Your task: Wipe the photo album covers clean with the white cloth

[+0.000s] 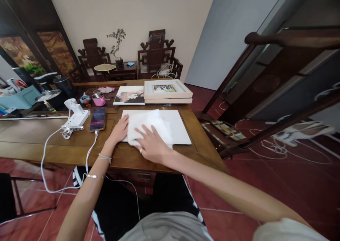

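Observation:
A folded white cloth [143, 122] lies over a flat white board [182, 131] near the table's front edge. My right hand [152, 143] rests on the cloth's near part, open, with its fingers spread and flat. At the board's left edge is my left hand [120, 128], its fingers stretched out and touching the edge beside the cloth. The cloth hides much of the board's left half. Just behind the board lie a picture panel [130, 96] and a stack of light wooden picture frames [183, 89].
Left on the wooden table [32, 135] are a phone [97, 119] with a charging cable, a white power strip [78, 118], a pink cup [99, 100] and a blue organizer [29, 94]. A dark wooden chair [278, 39] stands at the right.

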{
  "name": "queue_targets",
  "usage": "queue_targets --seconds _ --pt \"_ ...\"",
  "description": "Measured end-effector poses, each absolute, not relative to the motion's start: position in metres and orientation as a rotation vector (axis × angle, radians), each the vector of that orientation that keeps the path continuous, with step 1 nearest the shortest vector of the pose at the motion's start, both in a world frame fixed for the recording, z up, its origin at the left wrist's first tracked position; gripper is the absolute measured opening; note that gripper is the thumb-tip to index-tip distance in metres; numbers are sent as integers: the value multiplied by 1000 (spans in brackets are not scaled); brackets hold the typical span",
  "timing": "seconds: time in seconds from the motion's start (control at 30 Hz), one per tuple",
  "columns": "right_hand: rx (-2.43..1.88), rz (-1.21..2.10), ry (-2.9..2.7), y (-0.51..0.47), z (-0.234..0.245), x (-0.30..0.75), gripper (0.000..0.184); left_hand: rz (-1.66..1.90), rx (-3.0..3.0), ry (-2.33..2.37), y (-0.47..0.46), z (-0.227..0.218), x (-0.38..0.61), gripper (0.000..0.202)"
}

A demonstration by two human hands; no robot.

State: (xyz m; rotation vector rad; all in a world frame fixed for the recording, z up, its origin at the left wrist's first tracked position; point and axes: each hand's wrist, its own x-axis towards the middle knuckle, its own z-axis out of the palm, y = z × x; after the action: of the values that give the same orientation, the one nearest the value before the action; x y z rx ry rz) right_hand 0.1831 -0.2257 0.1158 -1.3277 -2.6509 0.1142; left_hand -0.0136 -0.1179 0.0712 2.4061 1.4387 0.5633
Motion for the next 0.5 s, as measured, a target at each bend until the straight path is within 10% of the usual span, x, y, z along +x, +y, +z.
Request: queue_targets --seconds 0.5 --pt "-1561 139 -2392 -123 114 197 49 853 2202 1413 -120 71 -9 52"
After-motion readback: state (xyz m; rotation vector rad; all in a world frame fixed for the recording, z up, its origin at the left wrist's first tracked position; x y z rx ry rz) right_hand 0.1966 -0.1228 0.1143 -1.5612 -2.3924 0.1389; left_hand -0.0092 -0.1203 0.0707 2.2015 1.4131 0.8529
